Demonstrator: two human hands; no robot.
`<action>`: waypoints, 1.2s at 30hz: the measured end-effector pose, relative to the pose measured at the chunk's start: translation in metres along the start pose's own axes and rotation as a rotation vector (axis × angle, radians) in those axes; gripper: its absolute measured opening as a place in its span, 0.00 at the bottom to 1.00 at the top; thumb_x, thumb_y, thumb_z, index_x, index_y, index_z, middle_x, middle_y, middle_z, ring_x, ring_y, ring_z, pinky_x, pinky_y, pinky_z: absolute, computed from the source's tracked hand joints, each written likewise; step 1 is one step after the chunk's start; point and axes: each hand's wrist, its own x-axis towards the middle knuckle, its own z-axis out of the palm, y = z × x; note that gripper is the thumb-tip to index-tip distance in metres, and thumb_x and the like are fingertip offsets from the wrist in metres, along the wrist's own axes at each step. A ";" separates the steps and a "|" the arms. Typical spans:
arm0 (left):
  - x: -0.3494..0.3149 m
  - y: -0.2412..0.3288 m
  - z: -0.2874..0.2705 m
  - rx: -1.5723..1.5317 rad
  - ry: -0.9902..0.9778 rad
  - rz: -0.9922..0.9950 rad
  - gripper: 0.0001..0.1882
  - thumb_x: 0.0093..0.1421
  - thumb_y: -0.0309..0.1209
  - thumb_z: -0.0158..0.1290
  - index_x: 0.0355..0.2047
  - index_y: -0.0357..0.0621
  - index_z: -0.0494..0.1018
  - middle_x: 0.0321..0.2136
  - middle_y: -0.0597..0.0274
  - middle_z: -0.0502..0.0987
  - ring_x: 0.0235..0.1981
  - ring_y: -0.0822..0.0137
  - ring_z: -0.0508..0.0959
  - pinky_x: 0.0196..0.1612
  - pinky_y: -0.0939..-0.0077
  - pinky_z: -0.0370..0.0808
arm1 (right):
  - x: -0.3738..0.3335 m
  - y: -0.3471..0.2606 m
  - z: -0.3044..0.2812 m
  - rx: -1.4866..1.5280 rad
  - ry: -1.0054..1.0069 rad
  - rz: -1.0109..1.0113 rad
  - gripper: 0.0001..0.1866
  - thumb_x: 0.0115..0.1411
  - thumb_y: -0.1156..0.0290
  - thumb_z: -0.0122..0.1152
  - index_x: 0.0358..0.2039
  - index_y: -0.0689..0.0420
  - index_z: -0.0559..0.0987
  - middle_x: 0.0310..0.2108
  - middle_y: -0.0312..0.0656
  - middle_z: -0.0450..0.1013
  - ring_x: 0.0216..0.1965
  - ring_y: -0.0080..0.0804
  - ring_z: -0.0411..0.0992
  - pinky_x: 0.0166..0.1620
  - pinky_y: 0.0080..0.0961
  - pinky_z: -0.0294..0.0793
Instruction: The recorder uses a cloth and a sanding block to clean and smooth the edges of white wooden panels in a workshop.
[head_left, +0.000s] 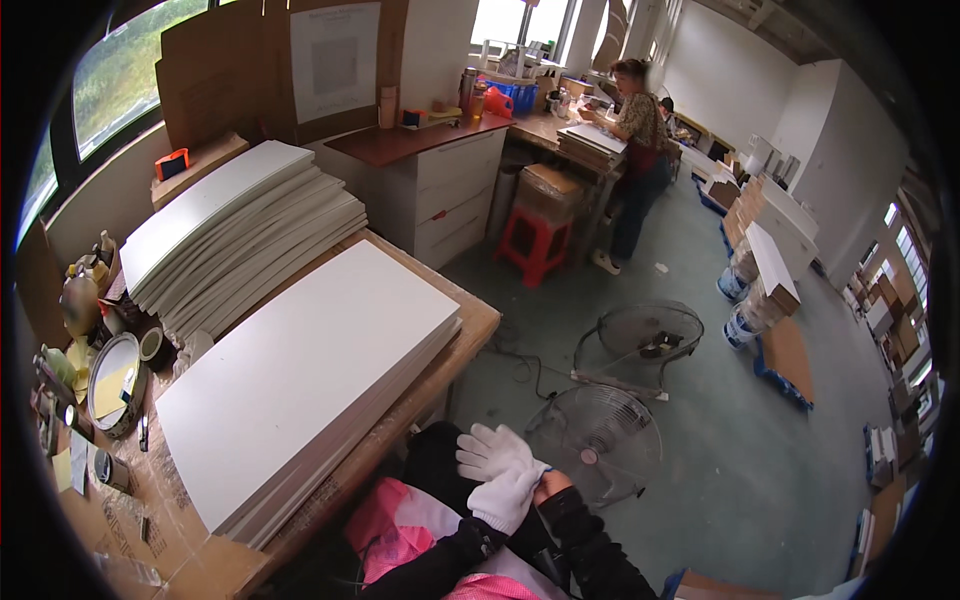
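White gloves looked nearly on.
At six o'clock, left hand seemingly clasped right cuff; right hand splayed, empty, wrist bare.

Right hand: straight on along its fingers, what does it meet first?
Likely the table, with white panels beyond; depth is unclear, so the right hand might pass above it.

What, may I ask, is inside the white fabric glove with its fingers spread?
Apparently the right hand, since a bare wrist shows beyond the glove. Its palm and fingers are covered and cannot be seen.
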 end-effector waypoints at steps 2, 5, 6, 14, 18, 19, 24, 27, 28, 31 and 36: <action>0.007 0.007 0.000 -0.066 0.065 -0.028 0.11 0.61 0.38 0.55 0.44 0.60 0.76 0.24 0.58 0.77 0.23 0.55 0.79 0.25 0.59 0.74 | -0.005 0.021 0.004 0.352 -0.188 -0.159 0.29 0.70 0.46 0.38 0.61 0.51 0.70 0.67 0.51 0.60 0.67 0.52 0.58 0.66 0.56 0.58; -0.001 -0.017 0.023 0.043 0.039 -0.051 0.10 0.61 0.38 0.55 0.44 0.59 0.77 0.24 0.58 0.77 0.23 0.55 0.80 0.25 0.60 0.74 | -0.005 0.064 0.046 0.156 0.479 -0.510 0.31 0.69 0.43 0.41 0.60 0.52 0.73 0.64 0.54 0.64 0.63 0.60 0.62 0.62 0.59 0.62; -0.001 -0.010 0.021 0.003 -0.044 -0.008 0.10 0.61 0.39 0.56 0.43 0.59 0.77 0.23 0.57 0.77 0.24 0.55 0.81 0.24 0.62 0.74 | -0.003 0.072 0.050 -0.046 0.746 -0.688 0.35 0.69 0.42 0.35 0.58 0.58 0.72 0.59 0.59 0.68 0.57 0.61 0.67 0.58 0.59 0.66; 0.004 0.011 -0.012 -0.207 0.101 0.177 0.17 0.58 0.34 0.59 0.49 0.59 0.77 0.22 0.62 0.79 0.22 0.61 0.81 0.24 0.67 0.74 | -0.012 -0.024 0.022 0.333 0.181 -0.184 0.26 0.67 0.48 0.49 0.55 0.55 0.73 0.58 0.51 0.69 0.58 0.51 0.67 0.60 0.56 0.65; 0.006 0.015 -0.013 -0.343 0.210 0.261 0.19 0.55 0.31 0.59 0.49 0.59 0.77 0.22 0.67 0.79 0.23 0.61 0.81 0.23 0.69 0.74 | -0.016 -0.030 0.021 0.157 0.241 -0.365 0.25 0.70 0.52 0.44 0.54 0.58 0.75 0.57 0.53 0.70 0.60 0.49 0.67 0.66 0.49 0.61; 0.004 0.013 -0.011 -0.343 0.212 0.259 0.19 0.55 0.31 0.59 0.49 0.59 0.77 0.22 0.67 0.79 0.23 0.61 0.81 0.23 0.69 0.74 | -0.016 -0.029 0.023 -0.001 0.375 -0.360 0.26 0.71 0.52 0.42 0.55 0.59 0.75 0.58 0.53 0.71 0.62 0.49 0.65 0.67 0.49 0.60; -0.004 0.009 -0.012 -0.241 0.129 0.330 0.20 0.53 0.32 0.60 0.48 0.58 0.78 0.22 0.67 0.79 0.23 0.63 0.80 0.23 0.69 0.73 | -0.023 -0.023 0.050 0.104 0.203 -0.326 0.31 0.71 0.46 0.40 0.55 0.60 0.76 0.59 0.55 0.70 0.64 0.52 0.63 0.69 0.50 0.55; -0.004 0.005 -0.012 -0.239 0.130 0.290 0.19 0.54 0.32 0.60 0.48 0.58 0.77 0.22 0.66 0.79 0.23 0.62 0.80 0.23 0.68 0.73 | -0.020 -0.031 0.094 0.274 0.022 -0.378 0.30 0.70 0.47 0.42 0.56 0.61 0.75 0.61 0.56 0.68 0.65 0.53 0.62 0.71 0.52 0.52; -0.002 0.009 -0.013 -0.244 0.130 0.293 0.19 0.54 0.32 0.60 0.48 0.58 0.77 0.22 0.66 0.79 0.23 0.62 0.80 0.23 0.68 0.73 | -0.020 -0.035 0.107 0.355 -0.024 -0.406 0.29 0.70 0.49 0.44 0.58 0.61 0.74 0.62 0.56 0.66 0.65 0.53 0.61 0.71 0.52 0.51; 0.000 0.018 -0.019 -0.283 0.106 0.277 0.17 0.57 0.34 0.59 0.48 0.56 0.76 0.24 0.65 0.80 0.25 0.62 0.81 0.25 0.67 0.75 | -0.021 -0.041 0.123 0.457 0.161 -0.518 0.26 0.70 0.54 0.48 0.60 0.58 0.72 0.63 0.55 0.65 0.67 0.51 0.60 0.72 0.53 0.48; -0.008 0.023 -0.008 -0.509 0.109 0.096 0.13 0.57 0.32 0.62 0.43 0.52 0.82 0.26 0.60 0.82 0.28 0.61 0.83 0.32 0.72 0.79 | -0.022 -0.032 0.053 0.357 0.255 -0.822 0.22 0.71 0.56 0.49 0.54 0.61 0.73 0.48 0.44 0.76 0.54 0.45 0.71 0.67 0.47 0.60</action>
